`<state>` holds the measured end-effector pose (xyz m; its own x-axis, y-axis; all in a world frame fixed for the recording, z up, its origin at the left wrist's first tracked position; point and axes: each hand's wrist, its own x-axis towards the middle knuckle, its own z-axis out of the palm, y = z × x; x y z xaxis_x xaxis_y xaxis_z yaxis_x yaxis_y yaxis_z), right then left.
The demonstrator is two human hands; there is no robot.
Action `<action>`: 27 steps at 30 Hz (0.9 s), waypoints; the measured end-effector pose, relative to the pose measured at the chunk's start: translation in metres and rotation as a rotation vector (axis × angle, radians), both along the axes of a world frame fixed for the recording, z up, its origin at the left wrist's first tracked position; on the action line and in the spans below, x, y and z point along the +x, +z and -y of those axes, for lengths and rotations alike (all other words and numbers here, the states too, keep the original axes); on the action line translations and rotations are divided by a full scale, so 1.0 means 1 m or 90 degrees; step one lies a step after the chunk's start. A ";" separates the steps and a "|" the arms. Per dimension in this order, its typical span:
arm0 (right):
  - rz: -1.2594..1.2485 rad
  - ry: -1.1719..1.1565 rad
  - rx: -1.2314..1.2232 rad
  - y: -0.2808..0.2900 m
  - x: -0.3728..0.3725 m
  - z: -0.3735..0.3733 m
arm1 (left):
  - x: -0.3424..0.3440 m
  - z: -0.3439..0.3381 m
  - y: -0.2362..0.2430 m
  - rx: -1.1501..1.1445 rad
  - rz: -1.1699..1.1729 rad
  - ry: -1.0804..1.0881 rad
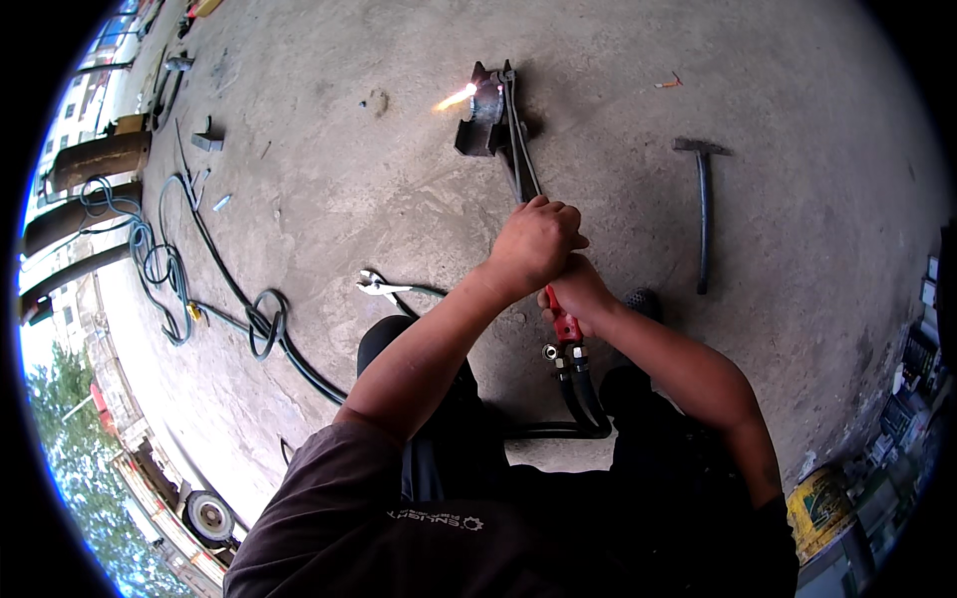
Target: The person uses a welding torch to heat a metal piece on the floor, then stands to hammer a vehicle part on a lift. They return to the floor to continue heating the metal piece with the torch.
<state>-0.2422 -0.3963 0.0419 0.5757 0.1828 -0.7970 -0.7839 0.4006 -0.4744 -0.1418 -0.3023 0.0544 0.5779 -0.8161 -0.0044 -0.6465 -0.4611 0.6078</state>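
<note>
A gas torch with a red handle (566, 326) is gripped in both my hands, one in front of the other. My right hand (581, 292) is closed around the handle, close to the hose fittings. Farther forward, my left hand (538, 239) is closed over the torch where its long metal tubes begin. The tubes run away from me to the torch head, which is at a dark metal workpiece (485, 128) on the concrete floor. Bright glow shows at the workpiece's upper part, and an orange flame (456, 98) shoots out to its left.
A hammer (705, 219) lies to the right. Pliers (377, 286) lie by my left knee. Dark hoses (266, 324) loop across the floor at left, near curved metal plates (100, 159) and a small metal bracket (207, 138). A yellow bucket (820, 506) stands at lower right.
</note>
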 end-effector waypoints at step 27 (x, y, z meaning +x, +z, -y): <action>0.000 0.016 -0.012 0.003 0.010 -0.001 | 0.012 -0.010 -0.013 -0.016 0.013 -0.068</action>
